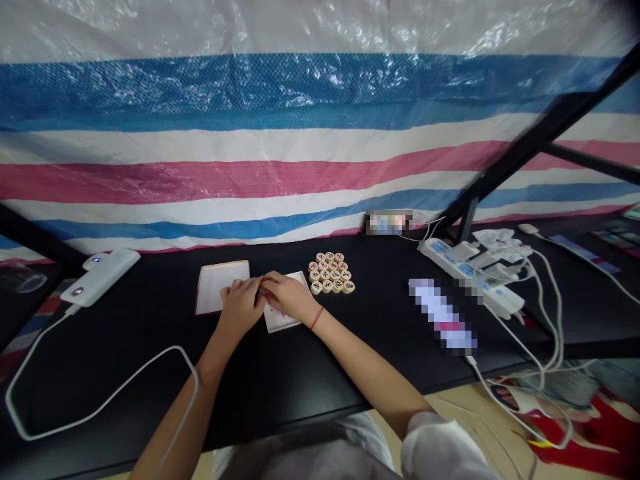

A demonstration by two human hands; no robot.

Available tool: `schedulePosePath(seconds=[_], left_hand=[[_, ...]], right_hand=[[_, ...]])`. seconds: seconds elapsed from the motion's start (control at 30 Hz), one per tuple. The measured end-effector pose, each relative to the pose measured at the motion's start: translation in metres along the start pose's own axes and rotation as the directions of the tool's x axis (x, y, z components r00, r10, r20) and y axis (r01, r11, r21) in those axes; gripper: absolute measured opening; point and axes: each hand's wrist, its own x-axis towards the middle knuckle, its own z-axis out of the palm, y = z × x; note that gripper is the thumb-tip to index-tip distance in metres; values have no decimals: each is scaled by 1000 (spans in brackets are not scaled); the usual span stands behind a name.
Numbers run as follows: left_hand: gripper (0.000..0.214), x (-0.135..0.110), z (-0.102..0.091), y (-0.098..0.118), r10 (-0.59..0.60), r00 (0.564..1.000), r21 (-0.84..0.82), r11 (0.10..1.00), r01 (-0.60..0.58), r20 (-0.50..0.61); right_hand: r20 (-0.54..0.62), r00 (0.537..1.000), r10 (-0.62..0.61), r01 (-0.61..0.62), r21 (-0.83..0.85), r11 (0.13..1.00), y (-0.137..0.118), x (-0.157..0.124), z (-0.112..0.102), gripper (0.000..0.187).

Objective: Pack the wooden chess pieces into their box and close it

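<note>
Both hands work near the middle of the black bench top (280, 380), towards its far edge. The left hand (241, 307) and the right hand (286, 298) are curled inward and face each other, their fingertips (259, 283) meeting in a narrow pinch. Whether anything sits between the tips cannot be told; the fingers hide that spot. Fine work of this kind seems best done on the pads, with wrists steady and forearms low.

The left hand's fingers overhang the right edge of a white square card (221, 287), which lies flat with a thin reddish border. The right hand's heel sits over a second white card (285, 323), set askew, with pink-red marks on its face. Both look like thin, matte stock.

Just right of the second card, near the far edge, is a tight block of xiangqi pieces (330, 273): round, pale wooden discs with smooth rims and red and dark characters on top. A red thread bracelet (316, 319) circles the right wrist.

Towards the left edge lies a glossy white power bank (100, 277), its white cable (95, 400) looping over the bench. Towards the right edge sits a white power strip (470, 273), crowded with plugs and cords. A pixelated object (443, 317) lies before it. Woven plastic tarpaulin (250, 173), striped blue, white and pink, hangs behind the far edge.
</note>
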Motion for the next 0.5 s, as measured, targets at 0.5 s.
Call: schedulePosePath(seconds=[0.5], left_hand=[[29, 8, -2, 18, -24, 1000, 71, 997, 24, 1]], right_hand=[[-213, 965, 154, -87, 295, 952, 9, -22, -6, 26]])
